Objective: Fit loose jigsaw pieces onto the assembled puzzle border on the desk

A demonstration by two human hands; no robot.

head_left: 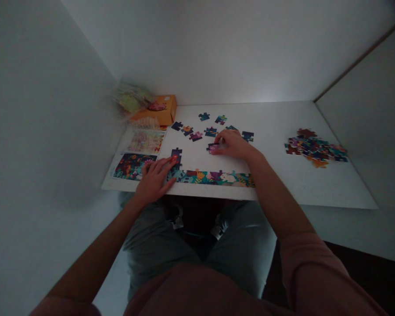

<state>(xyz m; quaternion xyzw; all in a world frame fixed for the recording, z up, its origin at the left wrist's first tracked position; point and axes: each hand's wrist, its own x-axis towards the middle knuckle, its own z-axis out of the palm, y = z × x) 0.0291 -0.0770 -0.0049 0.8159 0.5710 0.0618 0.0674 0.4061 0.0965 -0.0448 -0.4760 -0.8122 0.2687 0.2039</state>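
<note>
You had that purple-and-pink jigsaw piece (213,149) pinched in your right hand (233,145), fingers closed in narrow on it, just above the colourful assembled strip (213,177) on the white board (283,184). Your left hand (154,181) was spread out, fingertips (174,159) touching a dark piece (176,153) at the strip's left end.

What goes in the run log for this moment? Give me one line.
left hand: fingertips on dark jigsaw piece | right hand: holding purple jigsaw piece | nearby: joined puzzle row, loose piece pile, orange box
</note>
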